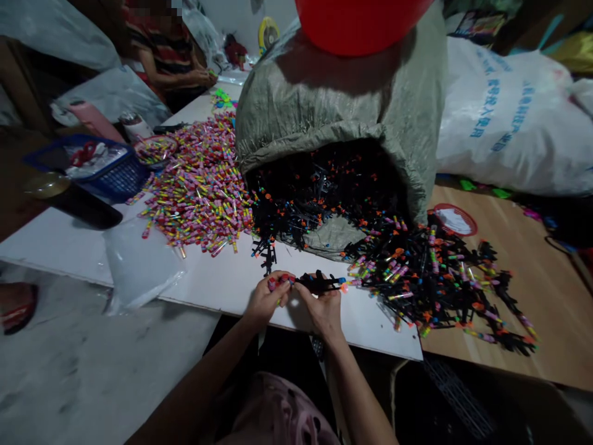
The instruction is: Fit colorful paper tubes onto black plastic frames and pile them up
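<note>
Working from the head view alone: a black toy gun [319,282] is gripped by the right hand [327,309], with its orange-tipped end pointed right. Small coloured tubes [280,283] are pinched in the closed fingers of the left hand [263,303]; their exact count cannot be told. Both hands are held close together over the front edge of the white tabletop [222,266], between the tube pile [199,179] and the heap of black pieces [445,278], before the open sack [278,105].

Step in hand, as judged: joining of tube and gun. Whether the two touch is not resolved. For good results, the gun should be braced by its body, thin parts left unpressed; one tube should be singled out by thumb and index, lined up straight, and pushed without twist. Spare tubes should be tucked into the palm.
</note>
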Motion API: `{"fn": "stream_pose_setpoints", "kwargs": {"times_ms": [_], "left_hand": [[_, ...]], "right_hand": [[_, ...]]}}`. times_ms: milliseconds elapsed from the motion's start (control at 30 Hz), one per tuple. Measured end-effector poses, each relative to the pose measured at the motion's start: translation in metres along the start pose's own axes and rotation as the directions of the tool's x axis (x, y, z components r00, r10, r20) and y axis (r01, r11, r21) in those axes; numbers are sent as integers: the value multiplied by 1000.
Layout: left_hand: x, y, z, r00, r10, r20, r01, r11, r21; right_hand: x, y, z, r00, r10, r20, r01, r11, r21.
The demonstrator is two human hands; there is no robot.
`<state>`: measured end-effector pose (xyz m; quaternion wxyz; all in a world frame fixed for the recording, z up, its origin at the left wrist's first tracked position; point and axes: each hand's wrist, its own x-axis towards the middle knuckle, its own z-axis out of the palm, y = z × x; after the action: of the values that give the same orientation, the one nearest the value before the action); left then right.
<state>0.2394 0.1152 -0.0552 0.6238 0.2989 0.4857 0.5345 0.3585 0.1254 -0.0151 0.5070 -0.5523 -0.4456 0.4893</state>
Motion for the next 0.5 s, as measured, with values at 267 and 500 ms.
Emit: {"fn": "stream_pose_setpoints", "kwargs": {"times_ms": [267,500], "left_hand": [[2,7,-7,996,-37,84,23,986,163],[1,8,-9,988,-66,140,37,980,196]], "right_hand": [[2,-1,-12,990,99,103,-94,994,-55],[-8,9,-4,994,104,-15,-104,994,-18]]}}
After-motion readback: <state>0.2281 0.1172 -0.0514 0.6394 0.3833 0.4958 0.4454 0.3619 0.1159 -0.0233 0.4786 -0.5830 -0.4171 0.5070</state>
